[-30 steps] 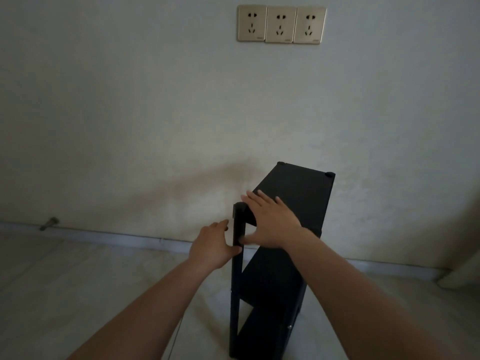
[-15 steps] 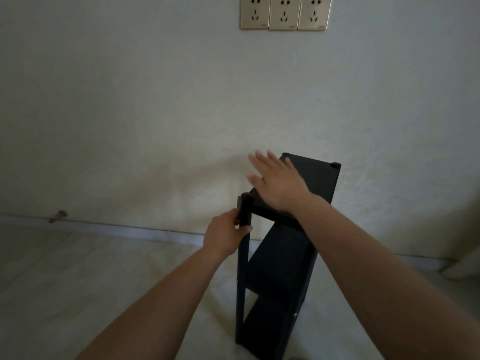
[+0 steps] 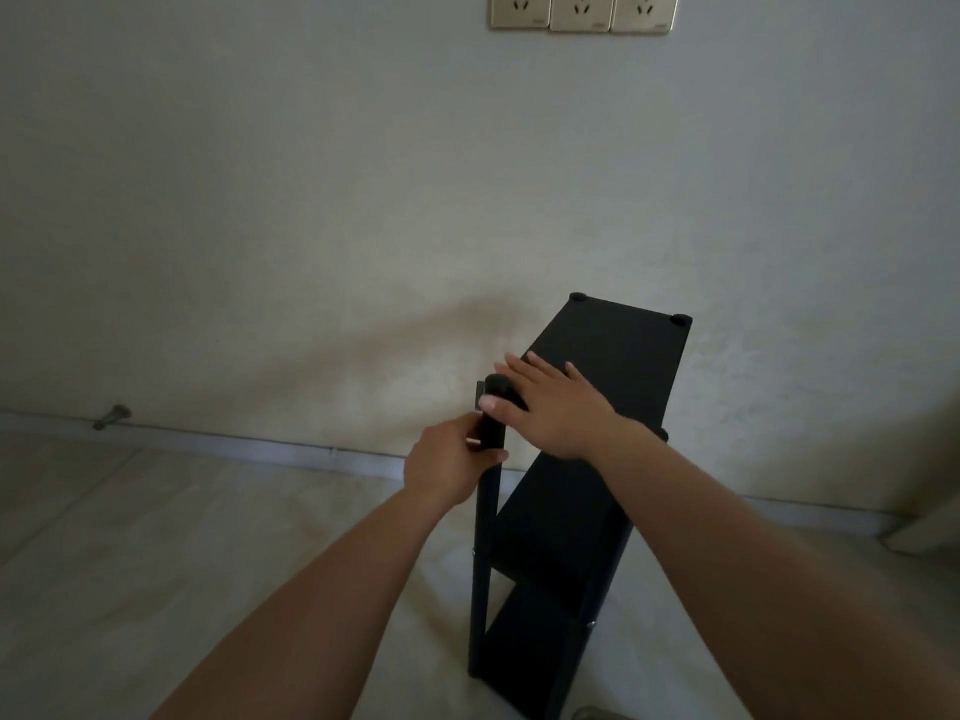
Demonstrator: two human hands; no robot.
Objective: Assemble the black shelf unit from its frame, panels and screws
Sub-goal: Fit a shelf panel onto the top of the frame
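Head view: left hand (image 3: 451, 467) gripping shelf unit (image 3: 582, 459) corner post, right hand (image 3: 550, 402) flat on top panel; could tip toward 9 o'clock if overpressed.

A single wide-angle view comes from the person's head, facing forward and down toward a pale wall (image 3: 260, 226) and the floor (image 3: 156, 589) at its foot. It sits close above the black shelf unit (image 3: 613, 356), with both forearms reaching in from the bottom edge. Three wall sockets (image 3: 582, 10) are cut by the top edge.
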